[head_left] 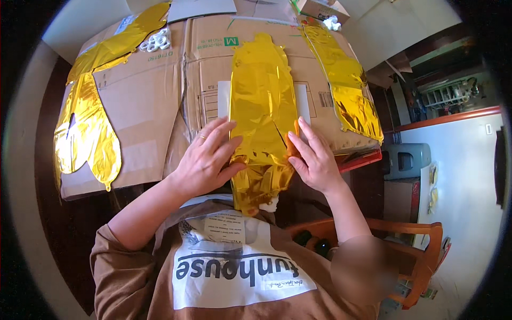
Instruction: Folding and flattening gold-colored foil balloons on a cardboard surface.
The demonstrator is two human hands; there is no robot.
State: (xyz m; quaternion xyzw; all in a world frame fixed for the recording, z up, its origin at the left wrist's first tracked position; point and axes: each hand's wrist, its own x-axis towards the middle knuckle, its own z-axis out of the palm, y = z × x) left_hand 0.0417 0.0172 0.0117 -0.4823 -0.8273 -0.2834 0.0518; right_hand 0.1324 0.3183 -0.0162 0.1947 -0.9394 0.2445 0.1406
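A flat gold foil balloon (262,96) lies lengthwise in front of me on a white sheet (224,95) that shows at both its sides. Its near end hangs over the cardboard's front edge toward my shirt. My left hand (205,154) rests along the balloon's left edge, fingers stretched out and apart, fingertips and thumb touching the foil. At the right edge, my right hand (316,157) has its fingers spread, with the thumb on the foil. The foil there bends up beside these fingers, and a short dark slit or crease runs near them.
Flattened cardboard (144,96) covers the table. More gold foil balloons lie at the left (88,128) and right (346,80). White coiled ribbon (156,40) sits at the far left, a small box (322,9) at the back. An orange chair (421,229) stands at my right.
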